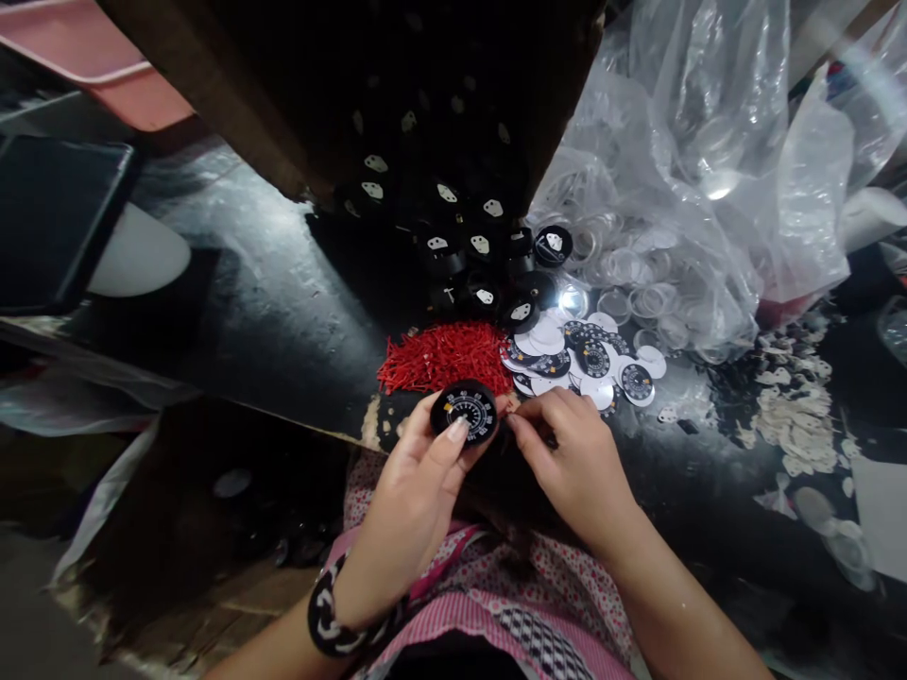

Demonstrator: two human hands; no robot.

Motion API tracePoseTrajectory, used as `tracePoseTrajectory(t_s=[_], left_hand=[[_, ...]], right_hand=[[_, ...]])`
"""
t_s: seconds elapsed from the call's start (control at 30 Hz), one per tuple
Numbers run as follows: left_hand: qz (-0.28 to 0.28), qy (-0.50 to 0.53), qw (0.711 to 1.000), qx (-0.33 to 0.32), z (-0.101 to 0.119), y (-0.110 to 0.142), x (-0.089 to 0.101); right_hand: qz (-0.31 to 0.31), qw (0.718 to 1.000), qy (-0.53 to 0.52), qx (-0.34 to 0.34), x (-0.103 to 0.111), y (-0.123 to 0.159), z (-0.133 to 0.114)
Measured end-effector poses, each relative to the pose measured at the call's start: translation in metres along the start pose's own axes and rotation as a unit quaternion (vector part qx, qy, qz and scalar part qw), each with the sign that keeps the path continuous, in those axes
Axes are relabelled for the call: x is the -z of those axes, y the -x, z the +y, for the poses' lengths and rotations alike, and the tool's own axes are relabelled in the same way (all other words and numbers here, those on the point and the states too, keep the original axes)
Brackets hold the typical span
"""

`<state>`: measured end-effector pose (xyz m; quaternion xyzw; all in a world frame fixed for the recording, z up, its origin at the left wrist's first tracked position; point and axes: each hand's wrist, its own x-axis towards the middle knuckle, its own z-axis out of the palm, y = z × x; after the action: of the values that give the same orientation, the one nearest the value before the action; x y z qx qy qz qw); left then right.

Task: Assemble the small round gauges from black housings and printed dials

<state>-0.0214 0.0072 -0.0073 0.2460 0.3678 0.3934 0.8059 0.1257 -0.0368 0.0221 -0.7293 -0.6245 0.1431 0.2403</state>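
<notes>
My left hand (418, 472) grips a round black dial (466, 410) with white scale markings, thumb lying across its face. My right hand (567, 453) is closed in a pinch right beside the dial's right edge; what its fingertips hold is too small to make out. Just beyond the hands lies a heap of small red needles (443, 356). To its right sits a pile of printed dial faces and white discs (588, 364). Behind them several black round housings (482, 264) spill out of a dark cardboard box (298, 142).
A clear plastic bag of transparent rings (673, 217) fills the right rear. White punched scraps (794, 425) litter the black table (283, 312) at right. A pink tray (106, 76) and a dark tablet-like slab (57, 217) sit at far left. A box stands below the table edge.
</notes>
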Motion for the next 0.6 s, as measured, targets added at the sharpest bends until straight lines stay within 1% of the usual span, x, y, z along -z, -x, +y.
tracePoseTrajectory(t_s=[0.1, 0.17, 0.27, 0.37, 0.47, 0.6], left_hand=[[0.002, 0.008, 1.0, -0.01, 0.002, -0.001, -0.002], [0.01, -0.013, 1.0, -0.007, -0.001, -0.004, -0.003], [-0.011, -0.081, 0.997, 0.003, -0.009, -0.007, -0.005], [-0.033, -0.152, 0.988, -0.022, -0.013, -0.007, -0.008], [-0.048, -0.207, 0.976, -0.047, -0.009, -0.005, -0.01], [-0.063, -0.241, 0.966, -0.074, -0.004, -0.002, -0.009]], right_hand=[[0.018, 0.996, -0.092, 0.001, 0.004, 0.002, -0.003], [0.009, 0.991, -0.133, 0.015, 0.007, 0.003, -0.006], [-0.012, 0.994, -0.11, 0.017, 0.011, 0.003, -0.01], [-0.027, 0.997, -0.079, 0.001, 0.014, 0.002, -0.011], [-0.033, 0.997, -0.075, -0.007, 0.016, 0.003, -0.01], [-0.029, 0.994, -0.103, -0.014, 0.016, 0.005, -0.009]])
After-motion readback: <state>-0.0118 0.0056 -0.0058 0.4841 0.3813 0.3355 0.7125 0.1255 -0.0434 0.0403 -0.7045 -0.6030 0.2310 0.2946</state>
